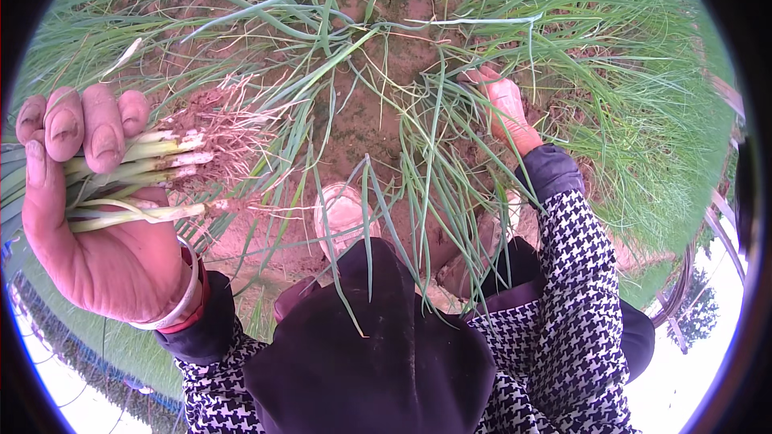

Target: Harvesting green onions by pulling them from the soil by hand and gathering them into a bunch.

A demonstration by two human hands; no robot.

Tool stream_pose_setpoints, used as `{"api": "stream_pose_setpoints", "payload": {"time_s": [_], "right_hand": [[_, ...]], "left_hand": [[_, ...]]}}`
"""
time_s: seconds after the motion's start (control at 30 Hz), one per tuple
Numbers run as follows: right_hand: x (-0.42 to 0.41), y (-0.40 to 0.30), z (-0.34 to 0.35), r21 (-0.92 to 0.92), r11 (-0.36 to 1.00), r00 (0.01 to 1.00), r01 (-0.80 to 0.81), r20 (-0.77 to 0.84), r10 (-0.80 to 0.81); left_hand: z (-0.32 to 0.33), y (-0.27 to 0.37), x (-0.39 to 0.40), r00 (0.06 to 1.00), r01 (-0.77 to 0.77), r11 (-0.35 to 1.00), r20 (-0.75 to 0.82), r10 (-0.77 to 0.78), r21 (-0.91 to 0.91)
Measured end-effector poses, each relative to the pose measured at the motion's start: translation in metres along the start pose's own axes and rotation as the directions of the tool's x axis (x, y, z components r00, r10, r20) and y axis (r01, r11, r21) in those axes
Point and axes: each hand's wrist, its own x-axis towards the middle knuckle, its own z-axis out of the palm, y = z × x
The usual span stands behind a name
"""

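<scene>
My left hand [102, 193], raised at the left, is closed around a bunch of green onions [145, 160]. Their white stem ends and soil-clogged roots [226, 138] point to the right, and their leaves run off past the left edge. Low among standing green onion leaves [422, 150] on the right is my right hand [503, 99]. Leaves cover part of its fingers, so what it touches or grips cannot be made out.
Moist brown soil [356, 126] lies between the plants. Dense green onion rows [633, 84] spread on the right and upper left. My muddy shoes [344, 217] stand below. Blue netting [90, 349] runs along the lower left, and poles [724, 226] stand at the far right.
</scene>
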Motion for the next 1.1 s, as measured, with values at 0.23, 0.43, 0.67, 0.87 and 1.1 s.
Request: {"api": "stream_pose_setpoints", "payload": {"time_s": [0.23, 0.43, 0.67, 0.87, 1.1], "right_hand": [[0.002, 0.002, 0.012, -0.041, 0.998, 0.993, 0.052, 0.108, -0.047], [-0.013, 0.011, 0.022, 0.252, 0.962, 0.988, -0.105, -0.083, 0.13], [-0.039, -0.034, 0.01, 0.293, 0.925, 0.96, -0.243, -0.065, 0.273], [-0.013, -0.053, 0.02, 0.284, 0.874, 0.914, -0.394, 0.02, 0.406], [0.014, -0.059, 0.012, 0.109, 0.99, 0.995, -0.086, -0.042, 0.091]], "left_hand": [[-0.01, 0.002, -0.002, 1.0, -0.003, 1.0, -0.006, 0.003, 0.005], [-0.013, 0.003, 0.005, 1.0, 0.015, 1.0, 0.014, -0.015, -0.017], [-0.02, -0.005, 0.004, 1.0, 0.004, 1.0, -0.009, -0.004, -0.03], [-0.018, 0.002, 0.006, 1.0, 0.027, 0.999, 0.015, -0.027, -0.03], [-0.01, 0.024, -0.006, 0.999, -0.033, 0.999, 0.008, 0.033, 0.006]]}}
